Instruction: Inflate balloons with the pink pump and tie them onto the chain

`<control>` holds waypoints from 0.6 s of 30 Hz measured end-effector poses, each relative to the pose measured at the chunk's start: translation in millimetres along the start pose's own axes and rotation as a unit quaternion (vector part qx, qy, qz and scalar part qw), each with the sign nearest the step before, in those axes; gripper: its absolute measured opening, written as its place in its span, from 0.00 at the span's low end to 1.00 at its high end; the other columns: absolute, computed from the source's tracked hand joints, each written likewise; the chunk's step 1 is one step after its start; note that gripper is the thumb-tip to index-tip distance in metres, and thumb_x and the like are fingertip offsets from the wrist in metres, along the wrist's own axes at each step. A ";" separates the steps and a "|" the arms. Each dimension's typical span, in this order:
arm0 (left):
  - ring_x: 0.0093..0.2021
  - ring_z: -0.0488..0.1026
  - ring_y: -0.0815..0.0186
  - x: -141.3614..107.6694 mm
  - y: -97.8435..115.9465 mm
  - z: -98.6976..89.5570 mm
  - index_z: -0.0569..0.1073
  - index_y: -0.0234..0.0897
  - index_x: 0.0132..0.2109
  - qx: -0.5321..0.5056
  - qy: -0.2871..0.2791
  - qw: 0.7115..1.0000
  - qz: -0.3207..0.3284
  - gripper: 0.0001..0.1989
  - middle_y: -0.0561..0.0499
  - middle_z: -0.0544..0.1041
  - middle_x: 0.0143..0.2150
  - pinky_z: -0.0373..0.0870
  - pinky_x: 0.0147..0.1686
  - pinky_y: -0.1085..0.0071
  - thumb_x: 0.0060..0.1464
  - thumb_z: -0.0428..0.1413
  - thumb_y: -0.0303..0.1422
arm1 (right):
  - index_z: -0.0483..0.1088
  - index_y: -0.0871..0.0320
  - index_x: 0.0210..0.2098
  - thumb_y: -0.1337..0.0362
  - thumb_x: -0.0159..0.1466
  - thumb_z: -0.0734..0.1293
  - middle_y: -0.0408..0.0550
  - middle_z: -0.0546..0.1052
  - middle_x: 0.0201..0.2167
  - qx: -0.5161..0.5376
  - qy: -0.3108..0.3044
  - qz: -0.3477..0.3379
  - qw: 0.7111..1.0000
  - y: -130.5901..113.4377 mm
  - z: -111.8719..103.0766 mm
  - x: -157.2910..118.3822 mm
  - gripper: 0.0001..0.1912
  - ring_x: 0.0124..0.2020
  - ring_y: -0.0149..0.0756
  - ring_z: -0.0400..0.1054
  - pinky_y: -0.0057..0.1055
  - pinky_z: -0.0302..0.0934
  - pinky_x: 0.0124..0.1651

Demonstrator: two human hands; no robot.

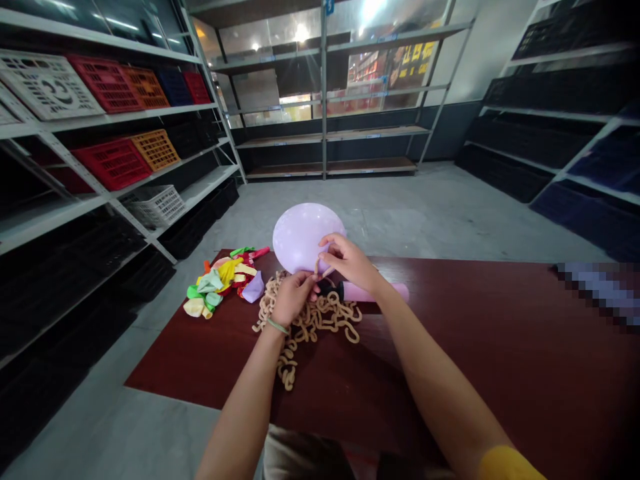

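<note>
An inflated pale purple balloon (303,233) sits just beyond my hands, over the far edge of the table. My left hand (295,299) is closed in a pinch at the balloon's near end, where a tan strand (317,265) runs up between the hands. The fingers of my right hand (347,261) are curled against the balloon's side, pinching that strand. Whether the balloon's neck is in the left fingers is hidden. Beneath both hands lies a heap of tan fuzzy loops (327,320). A pink balloon pump (373,292) with a black end lies behind the right wrist.
Several limp coloured balloons (220,280) are piled at the table's left. The dark red-brown table (450,333) extends right, with a blurred-out object (600,290) at its far right. Metal shelves (325,133) stand behind; crates (107,163) fill the left racks.
</note>
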State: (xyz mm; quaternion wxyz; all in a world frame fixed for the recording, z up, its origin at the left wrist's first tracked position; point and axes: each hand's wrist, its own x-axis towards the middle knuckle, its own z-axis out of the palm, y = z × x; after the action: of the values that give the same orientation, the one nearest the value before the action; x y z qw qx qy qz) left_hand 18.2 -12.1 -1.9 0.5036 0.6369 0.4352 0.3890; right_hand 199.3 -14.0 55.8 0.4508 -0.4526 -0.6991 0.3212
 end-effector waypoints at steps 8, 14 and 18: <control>0.21 0.69 0.67 -2.4 -3.7 1.3 0.75 0.40 0.32 0.114 0.050 0.990 0.067 0.17 0.53 0.73 0.22 0.63 0.24 0.72 0.62 0.50 0.44 | 0.61 0.49 0.48 0.60 0.65 0.62 0.36 0.65 0.26 0.029 -0.037 0.048 0.998 -8.9 -6.1 -4.5 0.12 0.26 0.29 0.60 0.29 0.58 0.31; 0.29 0.71 0.63 -7.3 -0.9 6.8 0.73 0.40 0.32 0.310 0.073 0.934 0.159 0.14 0.49 0.74 0.27 0.64 0.33 0.70 0.65 0.49 0.38 | 0.63 0.51 0.51 0.56 0.66 0.61 0.36 0.64 0.22 0.074 -0.046 0.070 0.994 -26.7 -4.7 -6.3 0.14 0.24 0.29 0.61 0.28 0.57 0.27; 0.32 0.72 0.63 -6.8 -3.0 10.4 0.72 0.39 0.36 0.378 0.039 0.907 0.185 0.12 0.47 0.75 0.32 0.65 0.35 0.69 0.65 0.48 0.35 | 0.64 0.51 0.51 0.55 0.68 0.60 0.39 0.70 0.24 0.118 -0.079 0.089 0.986 -34.9 -3.6 -6.3 0.13 0.22 0.28 0.62 0.28 0.57 0.25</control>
State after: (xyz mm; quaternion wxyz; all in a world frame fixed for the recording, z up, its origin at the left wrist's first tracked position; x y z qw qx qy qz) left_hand 25.3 -21.4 -7.2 0.1273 0.8329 0.4432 0.3061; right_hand 191.8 -33.0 85.1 0.4144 -0.4297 -0.6468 0.4746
